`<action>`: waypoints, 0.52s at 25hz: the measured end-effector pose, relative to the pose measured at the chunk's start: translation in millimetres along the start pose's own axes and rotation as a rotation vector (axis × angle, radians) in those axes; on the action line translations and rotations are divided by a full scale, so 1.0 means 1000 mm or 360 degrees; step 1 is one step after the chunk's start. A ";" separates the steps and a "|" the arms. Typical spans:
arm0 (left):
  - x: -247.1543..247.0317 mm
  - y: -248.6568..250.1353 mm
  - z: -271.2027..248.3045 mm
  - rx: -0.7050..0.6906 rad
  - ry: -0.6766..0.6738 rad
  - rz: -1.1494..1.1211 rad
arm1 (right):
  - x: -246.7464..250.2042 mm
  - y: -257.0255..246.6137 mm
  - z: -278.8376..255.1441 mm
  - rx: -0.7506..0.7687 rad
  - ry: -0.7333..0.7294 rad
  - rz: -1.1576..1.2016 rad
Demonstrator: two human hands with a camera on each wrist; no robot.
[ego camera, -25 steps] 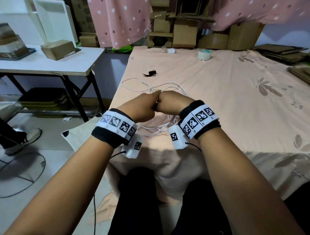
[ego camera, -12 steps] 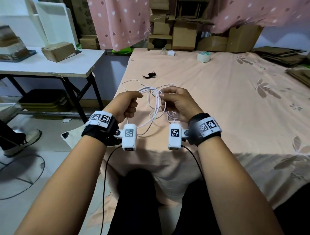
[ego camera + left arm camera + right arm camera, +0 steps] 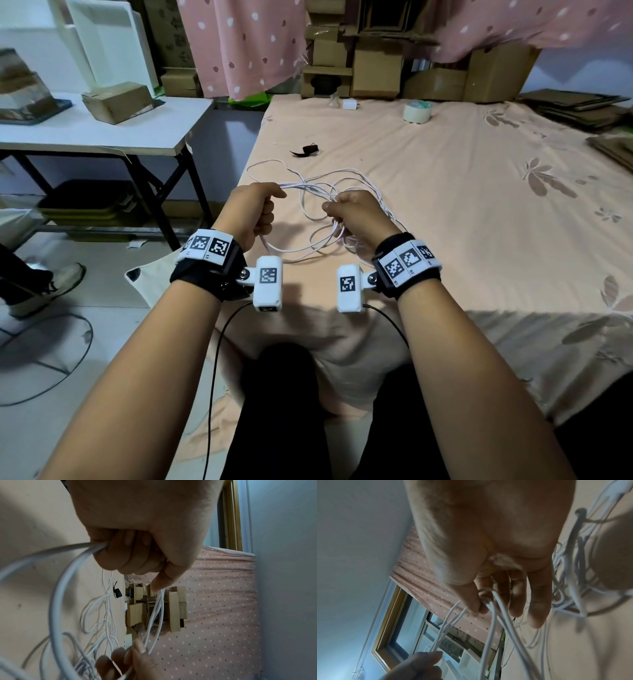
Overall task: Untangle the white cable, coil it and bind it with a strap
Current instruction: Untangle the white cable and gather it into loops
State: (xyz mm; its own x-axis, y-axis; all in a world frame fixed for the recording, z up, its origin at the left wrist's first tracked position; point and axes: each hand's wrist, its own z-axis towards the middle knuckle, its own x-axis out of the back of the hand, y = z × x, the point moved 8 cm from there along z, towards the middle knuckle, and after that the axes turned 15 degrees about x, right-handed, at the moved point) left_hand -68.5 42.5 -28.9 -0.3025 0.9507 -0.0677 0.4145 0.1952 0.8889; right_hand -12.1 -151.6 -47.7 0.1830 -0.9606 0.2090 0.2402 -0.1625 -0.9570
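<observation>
The white cable point(image 3: 318, 219) is a loose tangle, partly lifted just above the near edge of the bed point(image 3: 445, 192) with the rest of its loops lying on the sheet. The left hand point(image 3: 251, 209) has its grip clamped around a bundle of strands, while the right hand point(image 3: 356, 214) pinches a few strands between thumb and fingertips, and several strands stretch between the two hands. The black strap point(image 3: 306, 150) lies further up the bed, well apart from the cable, with a tape roll point(image 3: 416, 111) and a small white charger point(image 3: 350, 104) near the far edge.

Head view from above and behind both hands; wrist views close under each palm (shared: white cable point(image 3: 310, 192)).
</observation>
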 end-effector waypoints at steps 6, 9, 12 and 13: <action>0.007 -0.005 0.006 -0.0021 0.0028 -0.0107 | -0.009 -0.002 -0.009 0.0023 -0.0075 0.0304; 0.014 -0.004 0.007 -0.0004 0.0027 -0.0161 | -0.002 0.000 -0.007 0.0027 -0.0060 0.0260; 0.014 -0.003 0.006 -0.0014 0.0027 -0.0188 | 0.000 -0.002 -0.003 0.0113 -0.0009 0.0265; 0.015 -0.003 0.007 -0.0013 0.0025 -0.0202 | -0.001 -0.002 -0.003 0.0133 -0.0008 0.0272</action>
State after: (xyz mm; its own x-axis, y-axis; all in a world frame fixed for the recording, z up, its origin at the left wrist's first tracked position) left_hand -68.6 58.0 -35.4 -0.3653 0.9147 -0.1728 0.3649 0.3115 0.8774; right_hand -15.8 -151.5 -46.5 0.2326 -0.9715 0.0462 0.2833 0.0222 -0.9588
